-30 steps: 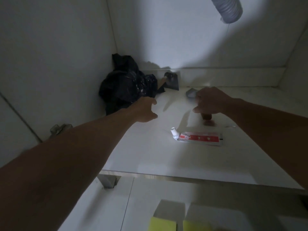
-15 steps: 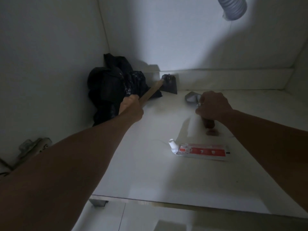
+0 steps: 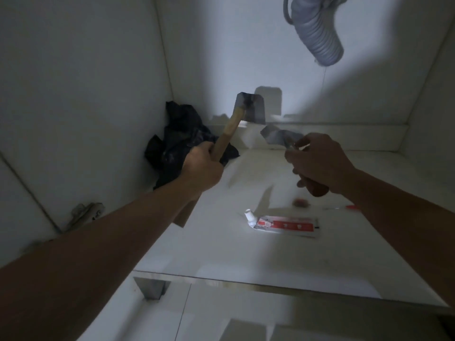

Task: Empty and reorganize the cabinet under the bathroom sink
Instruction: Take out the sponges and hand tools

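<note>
A: What is the left hand (image 3: 203,168) doing?

B: It is clenched round the pale wooden handle of a scraper (image 3: 242,119), blade up, lifted clear of the cabinet floor (image 3: 246,254).

A: And the right hand (image 3: 320,163)?

B: It grips a second scraper (image 3: 280,139) by a darker handle; the grey blade points left toward the first one, and the two blades are near but apart. The end of the handle sticks out below the fist.

A: What lies beyond the hands?

B: A crumpled black bag (image 3: 182,141) sits in the back left corner of the floor, just behind the left hand. A red and white tube (image 3: 283,223) lies flat toward the front, below the right hand, cap to the left. A small reddish smudge (image 3: 300,202) marks the floor beside it; I cannot tell what it is. A ribbed grey drain hose (image 3: 317,33) hangs at the top, by the back wall.
</note>
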`<state>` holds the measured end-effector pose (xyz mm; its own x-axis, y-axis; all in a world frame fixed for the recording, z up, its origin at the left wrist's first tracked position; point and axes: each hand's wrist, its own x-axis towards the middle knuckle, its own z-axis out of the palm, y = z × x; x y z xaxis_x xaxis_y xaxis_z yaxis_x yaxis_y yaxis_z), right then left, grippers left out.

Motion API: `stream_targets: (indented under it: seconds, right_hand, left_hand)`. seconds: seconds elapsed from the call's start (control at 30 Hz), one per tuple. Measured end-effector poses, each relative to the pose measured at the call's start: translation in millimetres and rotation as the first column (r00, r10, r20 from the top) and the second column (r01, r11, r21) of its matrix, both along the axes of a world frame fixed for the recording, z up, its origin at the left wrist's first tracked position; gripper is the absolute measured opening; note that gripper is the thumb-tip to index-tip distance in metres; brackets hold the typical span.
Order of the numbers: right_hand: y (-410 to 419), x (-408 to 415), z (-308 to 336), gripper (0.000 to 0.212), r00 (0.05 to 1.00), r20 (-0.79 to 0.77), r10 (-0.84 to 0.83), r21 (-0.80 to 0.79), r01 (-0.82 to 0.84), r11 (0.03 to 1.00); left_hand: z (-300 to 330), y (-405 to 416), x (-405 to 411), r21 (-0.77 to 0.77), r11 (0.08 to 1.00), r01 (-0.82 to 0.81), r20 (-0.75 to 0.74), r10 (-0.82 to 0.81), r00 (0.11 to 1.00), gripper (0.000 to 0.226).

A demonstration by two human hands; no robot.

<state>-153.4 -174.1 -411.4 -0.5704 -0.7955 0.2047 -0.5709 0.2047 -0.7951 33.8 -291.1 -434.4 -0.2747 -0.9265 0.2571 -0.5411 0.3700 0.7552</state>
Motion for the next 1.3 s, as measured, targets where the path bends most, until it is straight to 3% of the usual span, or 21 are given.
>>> stream_targets:
  seconds: [0.2, 0.47, 0.63, 0.77, 0.87, 1.07, 1.3]
  right_hand:
    - [61.4, 56.0, 15.4, 0.014, 0.99, 0.078, 0.121, 0.021, -0.123, 0.992]
    - [106.1, 137.3, -16.8, 0.012, 0.91, 0.256, 0.326, 0.133, -0.367, 0.921]
    - [109.8, 181.0, -54.6, 0.017, 0.885, 0.215, 0.412, 0.161, -0.449, 0.879]
    - [115.4, 209.7, -77.2, 0.02, 0.857, 0.233, 0.46, 0.171, -0.502, 0.848]
    - [124.0, 228.5, -90.2, 0.015, 0.848, 0.291, 0.442, 0.16, -0.499, 0.852]
    - [147.1, 257.4, -124.7, 0.006, 0.796, 0.398, 0.456, 0.284, -0.579, 0.764]
    - [145.8, 263.9, -185.5, 0.009, 0.771, 0.586, 0.25, 0.488, -0.582, 0.651]
  left_hand:
    - [19.7, 82.3, 68.3, 0.106, 0.994, -0.037, -0.187, 0.057, 0.981, 0.007]
    - [-6.6, 176.2, 159.3, 0.223, 0.969, -0.106, -0.104, 0.132, 0.986, 0.002]
    - [-30.6, 207.2, 192.4, 0.353, 0.914, -0.2, -0.092, 0.247, 0.965, 0.004]
    - [-50.2, 232.5, 220.6, 0.367, 0.894, -0.257, -0.036, 0.29, 0.956, 0.005]
    - [-68.5, 257.0, 243.6, 0.37, 0.889, -0.27, -0.008, 0.294, 0.956, 0.007]
    - [-103.1, 302.4, 277.1, 0.36, 0.88, -0.31, 0.081, 0.301, 0.95, 0.01]
    - [-157.3, 282.4, 291.2, 0.407, 0.846, -0.345, 0.176, 0.298, 0.938, 0.012]
